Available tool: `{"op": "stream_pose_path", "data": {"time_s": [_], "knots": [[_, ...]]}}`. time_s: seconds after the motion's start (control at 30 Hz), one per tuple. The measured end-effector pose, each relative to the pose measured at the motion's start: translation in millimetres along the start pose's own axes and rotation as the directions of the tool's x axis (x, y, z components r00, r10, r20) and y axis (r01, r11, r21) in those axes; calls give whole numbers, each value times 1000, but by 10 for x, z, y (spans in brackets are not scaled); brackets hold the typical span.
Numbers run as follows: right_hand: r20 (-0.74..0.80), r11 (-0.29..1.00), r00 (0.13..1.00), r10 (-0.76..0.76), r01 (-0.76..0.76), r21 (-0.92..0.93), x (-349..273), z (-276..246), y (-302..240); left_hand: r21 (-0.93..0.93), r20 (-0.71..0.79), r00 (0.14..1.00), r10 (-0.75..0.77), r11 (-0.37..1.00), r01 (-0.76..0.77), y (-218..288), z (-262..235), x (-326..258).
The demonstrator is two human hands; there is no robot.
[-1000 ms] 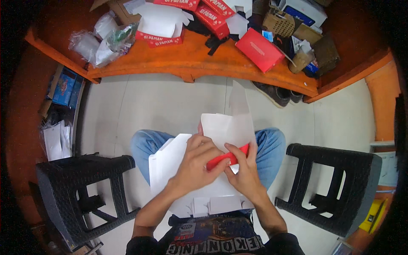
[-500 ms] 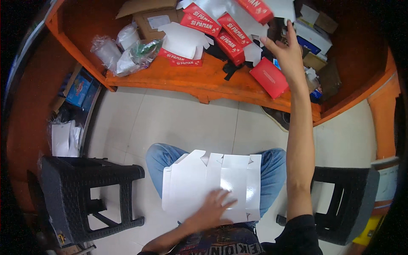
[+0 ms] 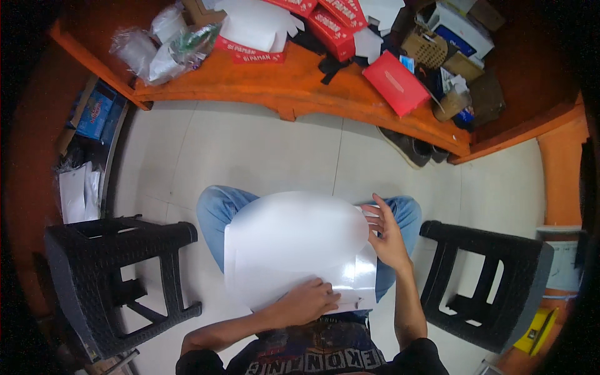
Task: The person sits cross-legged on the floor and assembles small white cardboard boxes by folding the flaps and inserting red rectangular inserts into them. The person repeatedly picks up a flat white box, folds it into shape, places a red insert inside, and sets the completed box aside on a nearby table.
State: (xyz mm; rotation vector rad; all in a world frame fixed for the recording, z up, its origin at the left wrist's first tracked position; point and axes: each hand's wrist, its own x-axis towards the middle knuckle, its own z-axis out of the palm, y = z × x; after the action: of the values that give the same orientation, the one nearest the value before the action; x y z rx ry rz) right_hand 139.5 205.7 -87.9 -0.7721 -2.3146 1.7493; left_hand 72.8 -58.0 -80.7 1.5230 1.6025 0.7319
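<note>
Nearest the person's body, the left hand lies palm down on the lower part of the white card, fingers loosely bent; from where I stand, I cannot tell whether it pinches any edge. The card rests across the lap, ahead and to both sides of that hand. The legs appear to serve as its support, the left hand as a steadying weight. Its upper area is blurred.

The right hand is at the card's right edge, released, fingers spread; firm contact cannot be confirmed. Its position suggests readiness to adjust that side. A black stool stands left of the hands, a second stool right.

Beyond the hands, shoes sit beneath the orange desk, which bears a red box and other items.

Difference noted: half a second ago the right hand was extended over the desk; it is now back at the lap. The left hand remains on the card.
</note>
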Motion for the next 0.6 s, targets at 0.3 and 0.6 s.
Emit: {"op": "stream_pose_path", "data": {"time_s": [0.3,0.6], "knots": [[-73,996,996,44,-38,75,-660,81,-70,-248,11,965,-263,934,258,24,-220,214],[279,994,958,-68,89,-64,-838,-252,-125,-215,113,966,-231,944,251,16,-398,116]]}}
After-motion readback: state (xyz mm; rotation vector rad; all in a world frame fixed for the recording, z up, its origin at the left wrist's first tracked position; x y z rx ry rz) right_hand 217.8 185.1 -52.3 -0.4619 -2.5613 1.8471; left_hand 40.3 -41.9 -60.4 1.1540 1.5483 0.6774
